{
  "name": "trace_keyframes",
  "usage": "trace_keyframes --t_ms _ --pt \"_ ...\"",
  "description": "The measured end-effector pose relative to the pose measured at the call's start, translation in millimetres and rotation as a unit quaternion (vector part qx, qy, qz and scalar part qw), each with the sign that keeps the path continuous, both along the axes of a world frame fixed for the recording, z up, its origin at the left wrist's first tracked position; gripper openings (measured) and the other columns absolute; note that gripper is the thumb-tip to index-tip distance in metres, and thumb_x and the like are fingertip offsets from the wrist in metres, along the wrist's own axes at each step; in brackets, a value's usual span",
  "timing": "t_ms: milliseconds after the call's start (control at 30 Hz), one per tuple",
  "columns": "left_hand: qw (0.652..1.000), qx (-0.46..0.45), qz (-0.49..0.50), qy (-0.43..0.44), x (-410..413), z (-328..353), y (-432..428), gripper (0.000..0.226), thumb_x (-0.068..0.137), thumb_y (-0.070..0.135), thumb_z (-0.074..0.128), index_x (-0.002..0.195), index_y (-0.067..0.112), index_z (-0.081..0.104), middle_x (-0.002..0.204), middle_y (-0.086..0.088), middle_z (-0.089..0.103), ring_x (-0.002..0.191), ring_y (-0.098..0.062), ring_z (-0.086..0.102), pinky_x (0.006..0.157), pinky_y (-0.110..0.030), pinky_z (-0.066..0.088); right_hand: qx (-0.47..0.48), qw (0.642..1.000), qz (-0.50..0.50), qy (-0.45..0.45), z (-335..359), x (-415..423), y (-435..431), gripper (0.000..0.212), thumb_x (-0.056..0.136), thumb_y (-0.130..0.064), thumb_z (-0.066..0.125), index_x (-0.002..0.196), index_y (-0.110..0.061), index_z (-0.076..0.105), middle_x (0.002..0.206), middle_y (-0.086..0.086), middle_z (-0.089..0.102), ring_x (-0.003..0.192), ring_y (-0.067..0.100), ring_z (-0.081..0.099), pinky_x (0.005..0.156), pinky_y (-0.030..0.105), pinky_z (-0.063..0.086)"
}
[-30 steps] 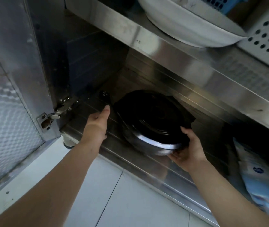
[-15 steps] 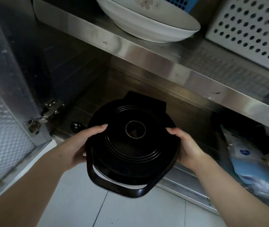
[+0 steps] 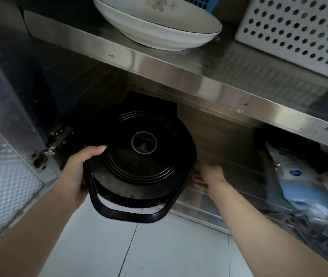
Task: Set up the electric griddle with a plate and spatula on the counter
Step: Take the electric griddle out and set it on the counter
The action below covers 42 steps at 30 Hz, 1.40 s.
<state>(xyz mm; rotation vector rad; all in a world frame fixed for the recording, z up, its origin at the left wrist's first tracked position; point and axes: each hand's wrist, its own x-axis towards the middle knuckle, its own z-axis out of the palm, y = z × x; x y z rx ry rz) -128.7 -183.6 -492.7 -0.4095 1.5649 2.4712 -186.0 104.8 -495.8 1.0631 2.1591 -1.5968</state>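
right hand [image 3: 209, 173] has slipped under the griddle [image 3: 141, 156]; left hand [image 3: 77, 172] still grips.

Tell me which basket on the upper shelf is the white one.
The white basket is the big perforated one at the right end of the shelf. The other, a blue basket, only peeks out behind the white bowl.

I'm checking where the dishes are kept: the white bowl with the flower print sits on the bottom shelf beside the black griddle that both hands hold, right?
Not quite. The head view shows the white bowl on the upper shelf, above the griddle, not on the bottom shelf. The left hand and right hand do hold the griddle.
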Motion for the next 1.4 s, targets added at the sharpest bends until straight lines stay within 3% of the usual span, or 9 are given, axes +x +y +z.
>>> trace_keyframes --t_ms 133,300,467,633,767,933,1100,1200,1400 --pt "0.998 -0.03 0.033 -0.033 4 -13 -7 0.027 0.074 0.036 0.06 0.092 0.021 0.074 0.091 0.001 0.074 0.092 -0.022 0.067 0.09 -0.041 0.044 0.124 0.984 0.112 -0.066 -18 5 -9 0.037 0.076 -0.034 0.072 0.096 -0.003 0.071 0.083 0.013 0.073 0.068 0.025 0.071 0.067 0.039 0.063" --pt "0.997 -0.017 0.059 -0.054 5 -23 -16 0.051 0.071 0.036 0.061 0.116 0.012 0.064 0.115 -0.01 0.063 0.109 -0.03 0.058 0.104 -0.047 0.036 0.233 0.956 0.173 -0.039 -23 -2 -27 0.043 0.072 -0.042 0.069 0.099 -0.009 0.072 0.096 0.012 0.073 0.09 0.03 0.07 0.074 0.032 0.055" --pt "0.996 -0.017 0.072 -0.051 0 -26 -19 0.033 0.07 0.037 0.064 0.098 0.02 0.07 0.094 -0.001 0.07 0.091 -0.023 0.066 0.091 -0.041 0.043 0.284 0.936 0.206 -0.005 -28 -18 -48 0.032 0.086 -0.013 0.05 0.113 -0.013 0.069 0.113 0.014 0.07 0.107 0.032 0.065 0.08 0.032 0.05" --pt "0.997 -0.02 0.06 -0.047 -4 -26 -15 0.025 0.074 0.039 0.061 0.088 0.023 0.075 0.085 0.003 0.073 0.084 -0.019 0.069 0.089 -0.041 0.045 0.318 0.932 0.17 -0.028 -36 -29 -49 0.035 0.09 -0.01 0.047 0.121 -0.008 0.064 0.123 0.016 0.066 0.114 0.032 0.062 0.09 0.038 0.051" --pt "0.995 -0.01 0.08 -0.067 -4 -25 -16 0.044 0.066 0.041 0.067 0.104 0.019 0.071 0.108 -0.005 0.069 0.113 -0.029 0.061 0.107 -0.047 0.038 0.307 0.932 0.189 -0.045 -32 -29 -44 0.031 0.087 -0.014 0.056 0.113 -0.003 0.067 0.116 0.017 0.069 0.108 0.032 0.066 0.09 0.038 0.055" --pt "0.995 -0.011 0.081 -0.055 -3 -22 -18 0.059 0.064 0.041 0.068 0.115 0.012 0.066 0.126 -0.013 0.063 0.118 -0.032 0.058 0.107 -0.052 0.037 0.226 0.957 0.172 -0.06 -26 -29 -43 0.033 0.081 -0.007 0.057 0.112 0.003 0.065 0.108 0.021 0.07 0.091 0.033 0.071 0.081 0.046 0.06" --pt "0.995 -0.017 0.072 -0.063 -2 -26 -15 0.053 0.066 0.041 0.066 0.113 0.015 0.067 0.121 -0.01 0.064 0.12 -0.034 0.056 0.107 -0.052 0.037 -0.008 0.991 0.107 -0.083 -13 -16 -22 0.016 0.085 0.004 0.049 0.097 0.003 0.06 0.075 0.018 0.069 0.061 0.024 0.07 0.051 0.032 0.06" --pt "0.996 -0.022 0.062 -0.068 -1 -27 -8 0.045 0.064 0.041 0.068 0.104 0.021 0.072 0.109 -0.003 0.069 0.117 -0.03 0.058 0.105 -0.05 0.039 -0.039 0.991 0.112 -0.057 -3 -9 -11 0.014 0.087 0.002 0.048 0.091 0.002 0.061 0.064 0.015 0.071 0.053 0.022 0.071 0.046 0.028 0.057" --pt "0.997 0.005 0.04 -0.073 11 -11 13 0.047 0.066 0.041 0.069 0.105 0.016 0.071 0.107 -0.005 0.071 0.112 -0.029 0.061 0.104 -0.046 0.041 -0.035 0.995 0.093 0.028 33 9 -2 0.021 0.089 0.001 0.043 0.097 -0.008 0.06 0.088 0.016 0.066 0.071 0.027 0.067 0.062 0.035 0.061"
